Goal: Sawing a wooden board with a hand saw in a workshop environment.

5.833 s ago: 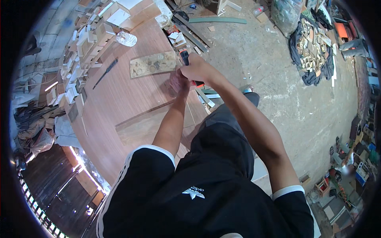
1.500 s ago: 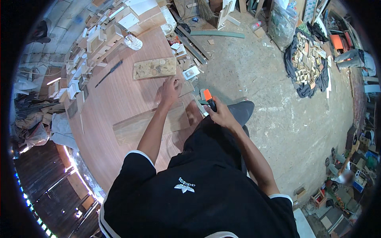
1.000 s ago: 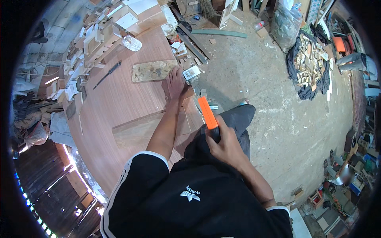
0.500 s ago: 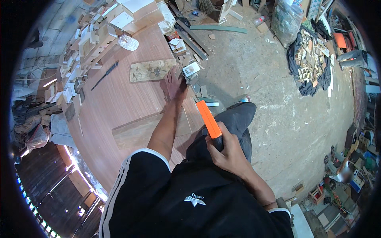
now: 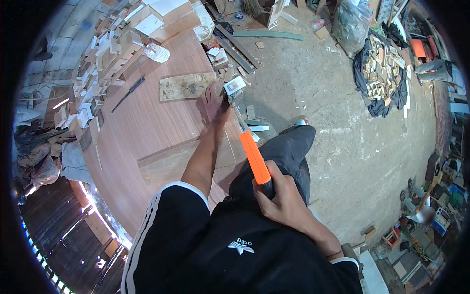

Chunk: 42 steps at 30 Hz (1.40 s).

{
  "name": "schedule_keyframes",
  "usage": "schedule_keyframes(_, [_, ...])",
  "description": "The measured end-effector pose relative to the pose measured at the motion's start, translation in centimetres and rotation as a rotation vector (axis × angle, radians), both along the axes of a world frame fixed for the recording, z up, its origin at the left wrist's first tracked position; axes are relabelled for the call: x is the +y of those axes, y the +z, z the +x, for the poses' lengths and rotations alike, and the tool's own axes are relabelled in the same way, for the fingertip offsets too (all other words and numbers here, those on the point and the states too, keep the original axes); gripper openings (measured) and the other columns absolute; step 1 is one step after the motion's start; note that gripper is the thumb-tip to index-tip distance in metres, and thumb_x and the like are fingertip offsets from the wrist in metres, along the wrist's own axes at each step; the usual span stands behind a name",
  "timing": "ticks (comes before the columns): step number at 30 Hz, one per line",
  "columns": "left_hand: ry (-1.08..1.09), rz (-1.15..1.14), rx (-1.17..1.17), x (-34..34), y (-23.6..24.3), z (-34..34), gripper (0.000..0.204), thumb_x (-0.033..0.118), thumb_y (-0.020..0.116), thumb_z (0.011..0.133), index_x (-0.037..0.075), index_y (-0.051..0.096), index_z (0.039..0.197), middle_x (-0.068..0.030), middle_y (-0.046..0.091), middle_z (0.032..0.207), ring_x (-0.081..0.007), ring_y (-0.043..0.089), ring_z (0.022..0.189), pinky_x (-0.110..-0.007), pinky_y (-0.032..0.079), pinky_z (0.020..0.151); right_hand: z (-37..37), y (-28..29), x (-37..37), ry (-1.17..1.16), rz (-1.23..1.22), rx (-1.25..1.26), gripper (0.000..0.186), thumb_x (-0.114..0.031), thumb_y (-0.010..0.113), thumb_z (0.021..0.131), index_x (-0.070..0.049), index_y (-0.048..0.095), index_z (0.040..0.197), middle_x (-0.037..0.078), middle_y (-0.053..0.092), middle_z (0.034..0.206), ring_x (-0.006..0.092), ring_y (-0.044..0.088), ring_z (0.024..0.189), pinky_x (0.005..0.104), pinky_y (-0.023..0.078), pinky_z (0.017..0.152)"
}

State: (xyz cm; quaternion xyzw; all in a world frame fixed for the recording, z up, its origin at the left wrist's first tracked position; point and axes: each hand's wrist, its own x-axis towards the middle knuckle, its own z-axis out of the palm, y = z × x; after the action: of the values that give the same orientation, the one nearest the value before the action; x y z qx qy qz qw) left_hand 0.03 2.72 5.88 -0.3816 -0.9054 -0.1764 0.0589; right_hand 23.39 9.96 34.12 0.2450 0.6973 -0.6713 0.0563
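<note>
My left hand lies on the table near its right edge, fingers stretched out toward a worn wooden board; its thumb side is hard to make out. Just beyond that hand, at the edge, sits a small white box-like piece. My right hand is wrapped round the dark grip of a hand saw with an orange body. Its thin blade, seen nearly edge-on, points up toward the table edge by my left hand. Under my left forearm lies a flat sheet of wood.
The wood-grain table bears a long dark file-like tool, a clear plastic container and stacked white and wooden box pieces. Offcuts and dark strips lie beside the table. Wood scraps fill a dark cloth on the floor.
The saw and my right hand have drawn back a little toward my body, and more of the blade shows. My left hand stays in place.
</note>
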Motion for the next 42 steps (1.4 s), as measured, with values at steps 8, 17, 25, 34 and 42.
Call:
schedule_keyframes(8, [0.007,-0.009,0.073,-0.1,-2.2,-0.7,0.034,0.02,0.065,0.078,0.019,0.065,0.112,-0.0126,0.046,0.136,-0.0323,0.039,0.131,-0.048,0.024,0.111,0.7,0.6,-0.4,0.001,0.018,0.027,0.032,0.007,0.059,0.079,0.001,0.048,0.108,0.014,0.059,0.084,0.0283,0.067,0.078,0.0314,0.049,0.07])
schedule_keyframes(17, [0.054,0.1,0.017,-0.7,-5.7,-2.0,0.015,0.022,0.065,0.078,0.021,0.072,0.092,-0.0065,0.05,0.135,-0.0252,0.04,0.131,-0.042,0.025,0.111,0.3,1.1,-0.9,-0.008,0.002,0.021,0.034,0.006,0.059,0.079,-0.001,0.047,0.11,0.017,0.06,0.082,0.0336,0.067,0.079,0.0336,0.049,0.068])
schedule_keyframes(25, [-0.047,-0.018,0.122,-0.3,-4.5,-1.3,0.019,0.027,0.059,0.081,0.017,0.071,0.093,-0.0092,0.054,0.126,-0.0296,0.041,0.128,-0.045,0.026,0.107,-2.6,-4.1,-1.1,-0.043,0.114,0.016,0.043,0.001,0.059,0.081,0.002,0.044,0.121,0.024,0.062,0.075,0.04,0.065,0.068,0.0392,0.049,0.059])
schedule_keyframes(34, [-0.028,-0.053,0.097,-1.3,-5.5,-1.7,0.021,0.03,0.056,0.083,0.018,0.071,0.094,-0.0083,0.055,0.125,-0.0291,0.041,0.129,-0.046,0.025,0.108,-2.1,-3.1,-1.4,-0.075,0.049,0.023,0.028,0.005,0.058,0.08,-0.001,0.048,0.105,0.02,0.06,0.076,0.0404,0.065,0.079,0.0357,0.049,0.067])
schedule_keyframes(42, [-0.03,-0.056,0.121,-0.9,-6.1,-1.6,0.016,0.027,0.058,0.084,0.023,0.072,0.091,-0.0096,0.057,0.126,-0.0275,0.041,0.132,-0.049,0.024,0.111,-2.1,-3.0,-1.6,-0.06,0.111,0.032,0.031,0.002,0.059,0.079,0.0,0.048,0.108,0.023,0.059,0.073,0.0402,0.065,0.069,0.0376,0.049,0.059])
